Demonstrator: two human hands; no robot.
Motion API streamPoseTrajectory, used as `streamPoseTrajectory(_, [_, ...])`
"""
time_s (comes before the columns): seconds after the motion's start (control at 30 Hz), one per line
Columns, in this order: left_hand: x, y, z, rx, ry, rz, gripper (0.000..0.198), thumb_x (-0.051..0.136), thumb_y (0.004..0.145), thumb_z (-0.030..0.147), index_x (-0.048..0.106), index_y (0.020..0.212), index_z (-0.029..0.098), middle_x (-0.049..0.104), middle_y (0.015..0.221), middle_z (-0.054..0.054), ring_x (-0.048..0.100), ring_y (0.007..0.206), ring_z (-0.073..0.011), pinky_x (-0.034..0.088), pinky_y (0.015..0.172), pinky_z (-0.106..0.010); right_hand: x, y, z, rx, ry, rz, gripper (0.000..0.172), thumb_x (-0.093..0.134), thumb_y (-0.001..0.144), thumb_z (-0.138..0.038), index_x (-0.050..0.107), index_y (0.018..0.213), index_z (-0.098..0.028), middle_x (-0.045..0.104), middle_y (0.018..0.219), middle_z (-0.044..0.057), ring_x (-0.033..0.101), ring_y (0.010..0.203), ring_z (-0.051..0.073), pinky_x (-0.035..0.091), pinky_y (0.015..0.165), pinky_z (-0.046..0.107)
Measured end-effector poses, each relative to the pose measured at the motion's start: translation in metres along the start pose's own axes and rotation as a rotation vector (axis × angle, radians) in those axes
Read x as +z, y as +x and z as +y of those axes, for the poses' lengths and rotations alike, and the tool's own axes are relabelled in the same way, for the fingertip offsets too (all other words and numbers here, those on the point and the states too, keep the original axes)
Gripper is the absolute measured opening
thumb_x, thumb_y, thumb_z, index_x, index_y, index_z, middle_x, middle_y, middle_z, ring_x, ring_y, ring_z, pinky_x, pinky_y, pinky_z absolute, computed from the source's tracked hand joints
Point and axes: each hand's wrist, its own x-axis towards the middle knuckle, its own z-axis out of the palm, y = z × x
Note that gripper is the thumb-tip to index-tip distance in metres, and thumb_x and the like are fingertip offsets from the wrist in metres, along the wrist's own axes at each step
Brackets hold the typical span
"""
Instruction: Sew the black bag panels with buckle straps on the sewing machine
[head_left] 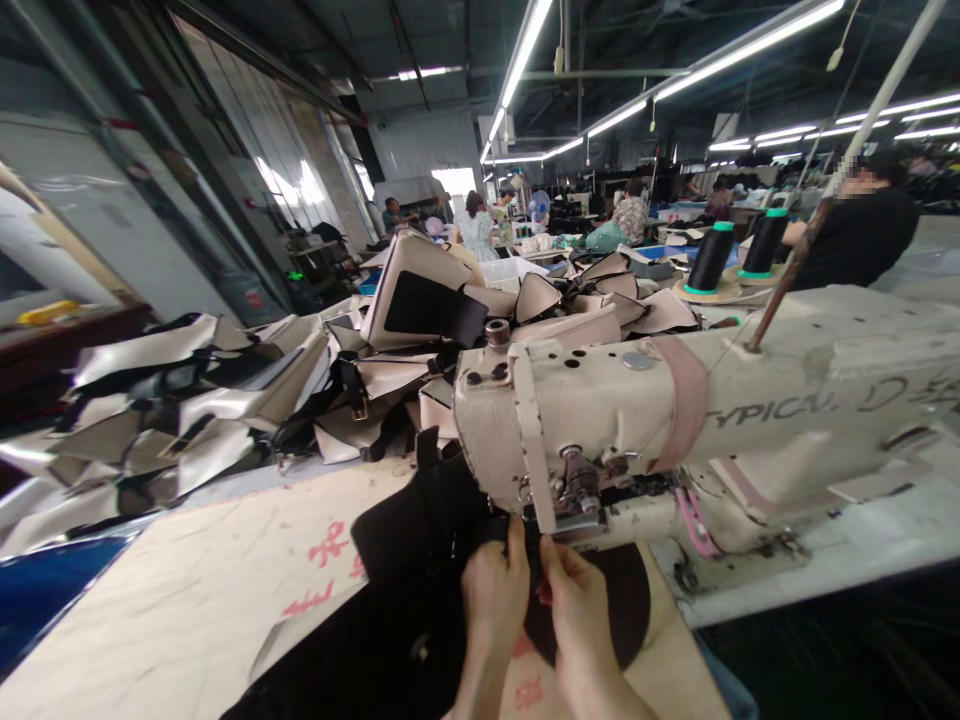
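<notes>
My left hand (491, 590) and my right hand (576, 598) are side by side just in front of the needle area of a cream sewing machine (600, 400). Both pinch the edge of a dark workpiece (405, 525), which looks like a black bag part, with thumbs and fingers close to the presser foot. Its folded black portion spreads out to the left and down toward me. A dark rounded panel (628, 605) lies flat beneath and to the right of my right hand. The needle and the exact edge being gripped are hidden by the fingers and machine head.
A pale wooden tabletop (225, 560) with red writing extends left. Behind it lies a big heap of beige and black pieces (225, 390). Pink-handled snips (694, 522) rest at the machine's base. Black thread cones (711, 260) stand behind, and several people work farther back.
</notes>
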Motion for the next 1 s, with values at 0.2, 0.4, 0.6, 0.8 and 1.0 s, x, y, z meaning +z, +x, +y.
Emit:
streamPoseTrajectory(0.2, [-0.001,0.001,0.002,-0.015,0.000,0.000,0.060,0.026,0.085,0.050,0.058,0.048,0.015,0.063,0.056,-0.013,0.057,0.053,-0.0199,0.028,0.048,-0.027,-0.005,0.008,0.003,-0.041,-0.176,-0.091,0.059,0.050,0.072,-0.067,0.062,0.062,-0.011,0.051,0.046,0.001,0.042,0.040,0.010,0.030,0.038,0.019])
streamPoseTrajectory(0.4, [-0.003,0.003,0.005,-0.007,-0.007,-0.017,0.061,0.024,0.086,0.049,0.062,0.054,0.013,0.064,0.062,-0.014,0.058,0.056,-0.0199,0.027,0.048,-0.026,-0.042,0.018,-0.038,-0.150,-0.410,-0.267,0.048,0.055,0.075,-0.058,0.063,0.059,-0.013,0.057,0.049,0.003,0.051,0.043,0.013,0.036,0.042,0.021])
streamPoseTrajectory(0.6, [-0.004,0.004,0.004,-0.005,-0.018,-0.022,0.061,0.024,0.087,0.048,0.059,0.051,0.014,0.063,0.060,-0.014,0.056,0.055,-0.0192,0.024,0.048,-0.027,-0.201,0.039,-0.131,-1.176,-1.090,0.479,0.032,0.055,0.082,-0.037,0.063,0.101,-0.013,0.064,0.097,0.012,0.058,0.092,0.024,0.041,0.087,0.036])
streamPoseTrajectory(0.8, [-0.004,0.004,0.004,0.000,-0.023,-0.037,0.063,0.022,0.087,0.049,0.059,0.051,0.014,0.062,0.059,-0.013,0.056,0.055,-0.0180,0.025,0.048,-0.026,-0.294,0.056,-0.133,-1.320,-1.472,0.474,0.042,0.042,0.089,-0.033,0.049,0.124,-0.011,0.055,0.120,0.013,0.050,0.112,0.028,0.031,0.101,0.046])
streamPoseTrajectory(1.0, [-0.005,0.001,0.005,-0.003,-0.008,-0.037,0.064,0.021,0.087,0.051,0.059,0.051,0.014,0.064,0.061,-0.014,0.058,0.057,-0.0195,0.027,0.050,-0.027,-0.306,0.058,-0.083,-1.346,-1.503,0.438,0.044,0.046,0.088,-0.030,0.045,0.129,-0.014,0.055,0.120,0.010,0.054,0.109,0.025,0.036,0.099,0.041])
